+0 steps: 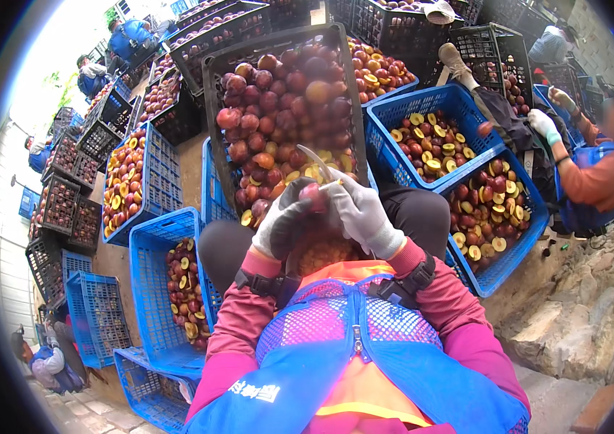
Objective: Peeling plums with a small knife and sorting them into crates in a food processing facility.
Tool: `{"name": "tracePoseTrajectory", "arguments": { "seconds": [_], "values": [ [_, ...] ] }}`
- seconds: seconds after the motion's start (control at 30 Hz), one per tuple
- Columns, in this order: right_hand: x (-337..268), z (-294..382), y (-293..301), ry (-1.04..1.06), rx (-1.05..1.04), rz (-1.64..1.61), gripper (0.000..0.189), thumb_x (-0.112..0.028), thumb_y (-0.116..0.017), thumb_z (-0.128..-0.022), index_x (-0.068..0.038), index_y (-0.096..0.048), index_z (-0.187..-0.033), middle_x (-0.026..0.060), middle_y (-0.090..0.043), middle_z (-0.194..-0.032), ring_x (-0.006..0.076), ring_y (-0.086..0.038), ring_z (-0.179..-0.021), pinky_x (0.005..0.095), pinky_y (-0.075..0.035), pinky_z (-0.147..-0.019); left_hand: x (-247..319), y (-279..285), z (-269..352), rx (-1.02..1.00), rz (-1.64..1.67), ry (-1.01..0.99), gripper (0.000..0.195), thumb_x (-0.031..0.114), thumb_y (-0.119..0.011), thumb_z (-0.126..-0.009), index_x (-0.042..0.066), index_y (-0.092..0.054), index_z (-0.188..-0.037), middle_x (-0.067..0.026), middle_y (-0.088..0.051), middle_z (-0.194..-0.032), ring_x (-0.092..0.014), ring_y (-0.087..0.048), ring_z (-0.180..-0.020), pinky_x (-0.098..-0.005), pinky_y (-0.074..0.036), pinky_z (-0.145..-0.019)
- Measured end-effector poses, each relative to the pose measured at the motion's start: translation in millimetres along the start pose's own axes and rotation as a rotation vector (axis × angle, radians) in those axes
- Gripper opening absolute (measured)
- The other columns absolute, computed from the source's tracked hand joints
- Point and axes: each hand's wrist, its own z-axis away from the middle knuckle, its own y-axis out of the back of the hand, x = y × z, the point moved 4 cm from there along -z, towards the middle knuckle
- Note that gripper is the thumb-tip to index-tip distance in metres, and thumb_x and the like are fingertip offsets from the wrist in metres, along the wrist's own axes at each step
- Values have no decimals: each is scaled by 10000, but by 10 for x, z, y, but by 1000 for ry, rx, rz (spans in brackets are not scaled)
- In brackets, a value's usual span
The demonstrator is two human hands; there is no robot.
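My left hand (279, 219), in a grey-and-white work glove, is shut on a red plum (315, 198). Close beside it, my gloved right hand (365, 217) grips a small curved knife (315, 158); its blade points up and away from me. Whether the edge touches the plum is hidden by the fingers. Just beyond both hands, a tilted black plastic crate (210, 103) holds many whole plums (263, 103) and some cut ones with yellow flesh. Below my hands, between my knees, lies a heap of small yellow-brown pieces (328, 257), partly hidden.
Blue crates with halved plums stand at my left (141, 304) and right (524, 271). A co-worker (592, 173) in white gloves sits at the right; a blurred plum (485, 129) appears above a blue crate nearby. Black crates (393, 32) are stacked behind. Rough stonework (573, 325) lies lower right.
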Motion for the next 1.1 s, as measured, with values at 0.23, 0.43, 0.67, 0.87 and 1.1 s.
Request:
{"name": "tracePoseTrajectory", "arguments": {
  "seconds": [0.23, 0.43, 0.67, 0.87, 1.1],
  "values": [
    [157, 147, -43, -133, 37, -262, 425, -275, -480, -1201, -54, -604, -1542, 44, -688, -734, 100, -566, -450, 255, -470, -443, -209, 502, 128, 41, 242, 7, 477, 339, -726, -1093, 88, -620, -1484, -18, -711, -1312, -165, -707, -1138, -345, -567, -1019],
    [38, 236, -226, -36, -28, -64, 407, -307, -471, -1203, -42, -647, -1456, 36, -659, -684, 94, -551, -441, 253, -449, -432, -258, 385, 253, -38, 267, -37, 465, 306, -702, -1111, 77, -603, -1503, -20, -706, -1340, -175, -692, -1221, -354, -549, -1086],
    [295, 262, -366, -77, -38, -118, 400, -320, -481, -1205, -43, -667, -1425, 7, -624, -667, 65, -554, -460, 243, -422, -430, -315, 411, 255, -39, 259, -19, 507, 300, -701, -1114, 62, -581, -1545, -48, -696, -1393, -191, -667, -1300, -375, -503, -1172],
    [314, 213, -378, 311, 217, 315, 406, -300, -497, -1187, 4, -646, -1411, 199, -735, -792, 354, -734, -667, 463, -565, -624, -305, 399, 283, -19, 43, -102, 491, 333, -695, -1122, 37, -616, -1505, -39, -690, -1356, -152, -653, -1230, -343, -502, -1125],
    [722, 101, -252, 100, 182, 617, 359, -320, -486, -1170, -15, -662, -1238, 298, -748, -934, 522, -721, -864, 614, -552, -773, -354, 436, 223, 179, -365, -116, 491, 389, -786, -1063, 38, -702, -1396, -16, -723, -1274, -116, -634, -1177, -319, -514, -1051]
  ]
}}
